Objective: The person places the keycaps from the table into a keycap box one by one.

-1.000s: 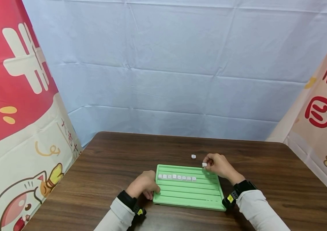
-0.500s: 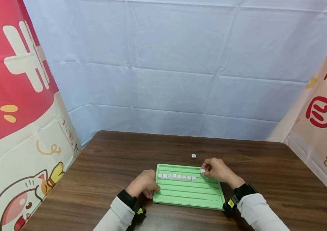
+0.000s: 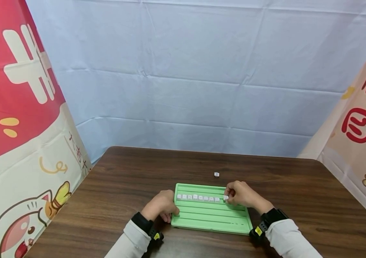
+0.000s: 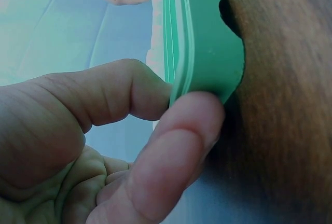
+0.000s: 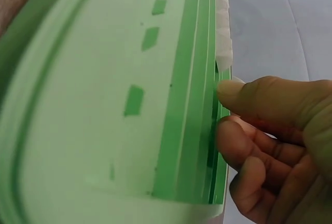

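Head view: a green tray (image 3: 212, 216) lies on the brown table (image 3: 105, 200), long side going left to right. A row of white tiles (image 3: 197, 197) sits in one groove. The right hand (image 3: 242, 194) pinches one more tile (image 3: 225, 197) at the right end of the row, just beside the last one. The left hand (image 3: 162, 206) grips the tray's left edge. A lone tile (image 3: 216, 174) sits behind the tray.

Left wrist view: thumb and finger (image 4: 135, 92) pinch the tray (image 4: 205, 42) edge.

Right wrist view: the fingers (image 5: 259, 97) curl by the row (image 5: 223, 32); the pinched tile is hard to make out here.
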`<move>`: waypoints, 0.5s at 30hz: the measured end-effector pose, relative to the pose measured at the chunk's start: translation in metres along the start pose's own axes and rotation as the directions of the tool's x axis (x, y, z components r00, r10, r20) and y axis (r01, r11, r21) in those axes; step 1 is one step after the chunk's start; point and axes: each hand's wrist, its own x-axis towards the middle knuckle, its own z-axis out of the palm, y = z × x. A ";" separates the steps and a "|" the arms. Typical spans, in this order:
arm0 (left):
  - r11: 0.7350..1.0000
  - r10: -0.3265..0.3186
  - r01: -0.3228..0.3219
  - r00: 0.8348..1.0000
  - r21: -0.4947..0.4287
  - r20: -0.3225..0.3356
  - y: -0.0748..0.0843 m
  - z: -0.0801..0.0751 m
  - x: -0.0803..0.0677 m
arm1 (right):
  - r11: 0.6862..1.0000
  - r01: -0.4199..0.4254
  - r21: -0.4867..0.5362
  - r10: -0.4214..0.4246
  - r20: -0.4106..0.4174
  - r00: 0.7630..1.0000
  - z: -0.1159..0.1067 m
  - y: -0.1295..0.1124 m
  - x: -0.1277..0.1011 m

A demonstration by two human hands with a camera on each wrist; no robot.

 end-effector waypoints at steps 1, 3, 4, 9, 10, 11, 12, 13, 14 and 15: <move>1.000 -0.001 0.001 1.000 0.001 -0.001 0.000 0.000 0.000 | 1.000 0.007 -0.007 -0.007 0.004 1.000 0.000 0.000 0.000; 1.000 0.000 0.000 1.000 0.003 -0.002 0.000 0.000 0.000 | 1.000 0.017 -0.017 -0.017 0.012 1.000 0.001 -0.002 0.001; 1.000 0.003 -0.003 1.000 0.002 -0.005 0.000 0.000 0.000 | 1.000 0.018 -0.021 -0.018 0.016 1.000 0.001 -0.002 0.001; 1.000 0.011 -0.011 1.000 0.001 -0.007 0.000 0.000 -0.001 | 1.000 0.011 -0.021 -0.010 0.030 1.000 0.003 -0.003 0.003; 1.000 0.012 -0.012 1.000 0.001 -0.007 0.000 0.000 -0.001 | 1.000 0.012 -0.021 -0.011 0.033 0.999 0.004 -0.003 0.003; 1.000 0.011 -0.011 1.000 0.002 -0.006 0.000 0.000 -0.001 | 1.000 0.017 -0.015 -0.017 0.036 0.999 0.004 -0.003 0.003; 1.000 0.011 -0.011 1.000 0.002 -0.006 0.000 0.000 -0.001 | 1.000 0.019 -0.014 -0.019 0.039 0.999 0.005 -0.003 0.003; 1.000 0.010 -0.010 1.000 0.001 -0.005 -0.001 0.000 -0.001 | 1.000 0.019 -0.014 -0.019 0.040 0.999 0.005 -0.003 0.003; 1.000 0.009 -0.009 1.000 0.002 -0.004 -0.001 0.000 -0.001 | 1.000 0.021 -0.015 -0.021 0.041 0.999 0.005 -0.003 0.004; 1.000 0.010 -0.010 1.000 0.000 -0.004 -0.001 0.000 -0.001 | 1.000 0.023 -0.012 -0.022 0.042 0.999 0.006 -0.003 0.004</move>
